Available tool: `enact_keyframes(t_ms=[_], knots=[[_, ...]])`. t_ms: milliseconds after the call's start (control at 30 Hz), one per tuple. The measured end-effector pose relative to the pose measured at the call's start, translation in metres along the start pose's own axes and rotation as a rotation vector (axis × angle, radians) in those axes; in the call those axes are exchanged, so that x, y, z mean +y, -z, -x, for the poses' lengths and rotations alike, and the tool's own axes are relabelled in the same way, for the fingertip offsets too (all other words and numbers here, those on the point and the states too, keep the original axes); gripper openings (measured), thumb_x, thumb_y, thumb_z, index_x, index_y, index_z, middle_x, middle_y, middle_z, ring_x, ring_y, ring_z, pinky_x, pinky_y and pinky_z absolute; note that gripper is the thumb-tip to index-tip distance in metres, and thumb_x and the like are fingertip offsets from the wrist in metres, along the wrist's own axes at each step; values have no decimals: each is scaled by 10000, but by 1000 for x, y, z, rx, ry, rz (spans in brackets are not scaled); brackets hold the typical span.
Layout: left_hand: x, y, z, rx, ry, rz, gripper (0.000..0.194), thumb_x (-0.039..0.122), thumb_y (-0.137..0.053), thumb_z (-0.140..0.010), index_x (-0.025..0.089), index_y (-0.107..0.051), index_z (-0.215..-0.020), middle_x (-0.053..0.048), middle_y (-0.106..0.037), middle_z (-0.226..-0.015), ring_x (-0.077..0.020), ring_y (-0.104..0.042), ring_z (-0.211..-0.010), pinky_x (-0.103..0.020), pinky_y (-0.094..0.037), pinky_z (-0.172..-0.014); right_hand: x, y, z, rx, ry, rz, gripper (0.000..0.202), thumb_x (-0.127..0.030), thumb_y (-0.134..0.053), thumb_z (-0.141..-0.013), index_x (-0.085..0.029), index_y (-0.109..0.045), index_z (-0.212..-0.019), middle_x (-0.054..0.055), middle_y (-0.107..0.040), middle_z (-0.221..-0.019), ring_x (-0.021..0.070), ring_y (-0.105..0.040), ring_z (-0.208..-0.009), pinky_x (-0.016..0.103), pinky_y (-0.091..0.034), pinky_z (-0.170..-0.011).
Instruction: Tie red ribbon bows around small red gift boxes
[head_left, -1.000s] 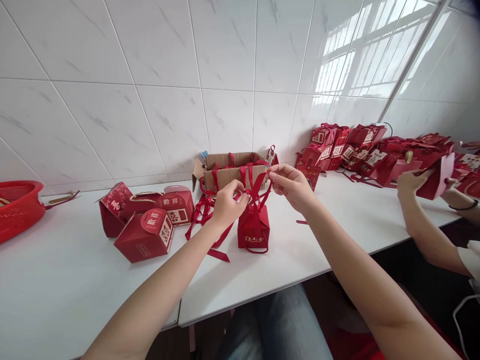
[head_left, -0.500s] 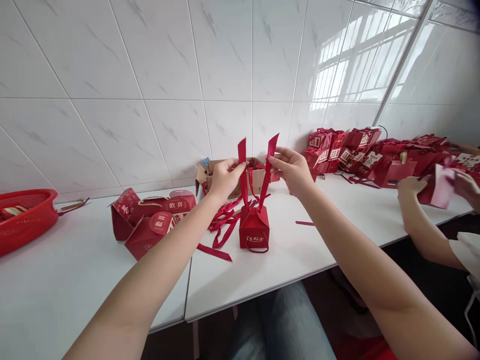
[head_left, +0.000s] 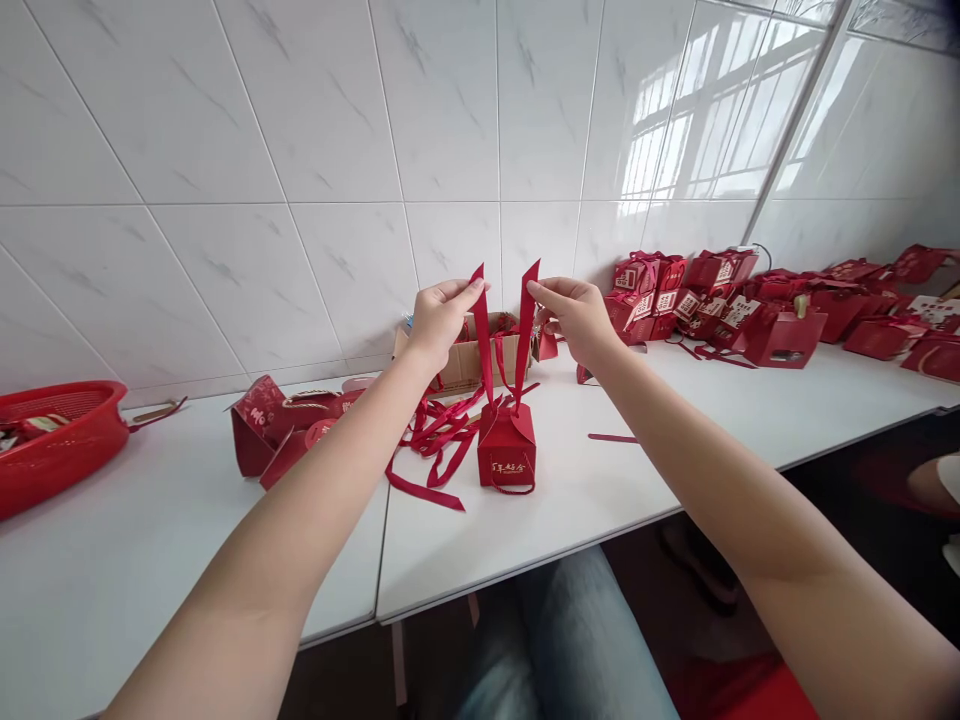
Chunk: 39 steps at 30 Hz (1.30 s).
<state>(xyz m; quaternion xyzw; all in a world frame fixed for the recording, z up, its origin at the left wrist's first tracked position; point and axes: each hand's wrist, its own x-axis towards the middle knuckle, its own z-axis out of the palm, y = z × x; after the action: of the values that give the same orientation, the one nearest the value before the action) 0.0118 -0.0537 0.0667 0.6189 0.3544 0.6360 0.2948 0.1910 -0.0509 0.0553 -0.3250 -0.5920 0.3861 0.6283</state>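
- A small red box [head_left: 507, 440], the landmark here, is standing upright on a white table [head_left: 570, 520], its printed front facing the wearer and a red ribbon [head_left: 484, 350] rising from its top in two tails.
- Above the box, the left hand [head_left: 439, 315] is pinching one tail near its tip, thumb and fingers together on it.
- Beside it, also above the box, the right hand [head_left: 585, 315] is pinching the other tail the same way; how the tails are joining at the box's top is too small to tell.
- The step in hand is seemingly one of matching the two ribbon ends for length; the next move is likely calling for an even hold on both tails, without tipping the box or letting either end slip.
- Gold characters on the box's front are apparently reading 百年好合; a red cord [head_left: 514, 490] is hanging below them.
- Left of the box, loose ribbons [head_left: 431, 425] are lying near it; farther left, larger red boxes [head_left: 255, 440] are showing pale lettering, partly hidden behind the left arm.
- Behind the box, a cardboard carton [head_left: 465, 365] is holding more ribbon.
- Well right of the box, stacked red boxes [head_left: 645, 290] are bearing white labels too small to read.
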Motion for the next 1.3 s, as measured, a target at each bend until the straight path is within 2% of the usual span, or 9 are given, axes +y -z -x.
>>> enact_keyframes(t_ms=[333,467,633,867,967,1100,1200,1300], knots=[[19,-6,-4,4,-26,-55,104,294,-690,-759,200,-736,-758,-46,-730,-922,-158,-622,-903,-262,-460,-758,0,-5,6,-8,9,-1,200,-358,-726,-698,-166,-669,-704,-31,-541,-566,47,-450,-476,182,-356,-432],[17,-6,-4,-43,-10,-56,136,310,-747,-708,179,-714,-730,-40,-710,-828,-145,-615,-801,-249,-466,-689,1,-8,6,25,7,-11,207,-370,-740,-680,-176,-675,-709,-24,-569,-596,54,-469,-492,189,-373,-442],[14,-3,-5,4,-33,-78,194,263,-781,-650,162,-616,-632,-7,-630,-670,-109,-555,-635,-232,-436,-599,3,-10,5,33,6,-37,194,-360,-741,-681,-181,-667,-698,-26,-574,-612,55,-464,-496,196,-391,-461],[17,6,-6,-144,32,-24,206,300,-689,-726,189,-521,-683,-46,-707,-801,-76,-455,-486,-220,-325,-448,3,-9,6,22,6,-54,175,-331,-722,-718,-177,-643,-698,-31,-555,-602,50,-473,-496,187,-377,-458],[17,10,-4,-149,72,19,217,285,-675,-732,193,-484,-686,-40,-702,-754,-56,-389,-421,-212,-294,-420,4,-9,4,-5,-7,-88,180,-325,-690,-756,-171,-608,-712,-13,-590,-654,52,-512,-501,189,-374,-455],[15,15,-5,-145,80,122,207,244,-659,-733,187,-469,-673,-34,-674,-704,-61,-447,-448,-200,-318,-432,7,-11,2,-51,-6,-157,185,-311,-653,-794,-200,-504,-785,-22,-613,-675,55,-522,-510,196,-418,-518],[12,17,-5,-112,101,180,201,231,-663,-729,186,-475,-677,-6,-634,-669,-59,-492,-466,-189,-330,-438,9,-16,2,23,37,-195,277,-288,-656,-788,-241,-385,-812,-83,-532,-593,53,-467,-488,184,-391,-512],[9,18,-6,-79,108,190,193,221,-687,-712,183,-500,-687,19,-593,-646,-56,-507,-474,-183,-351,-444,11,-22,4,49,116,-159,352,-314,-673,-771,-235,-332,-741,-94,-436,-583,44,-405,-484,179,-340,-490]])
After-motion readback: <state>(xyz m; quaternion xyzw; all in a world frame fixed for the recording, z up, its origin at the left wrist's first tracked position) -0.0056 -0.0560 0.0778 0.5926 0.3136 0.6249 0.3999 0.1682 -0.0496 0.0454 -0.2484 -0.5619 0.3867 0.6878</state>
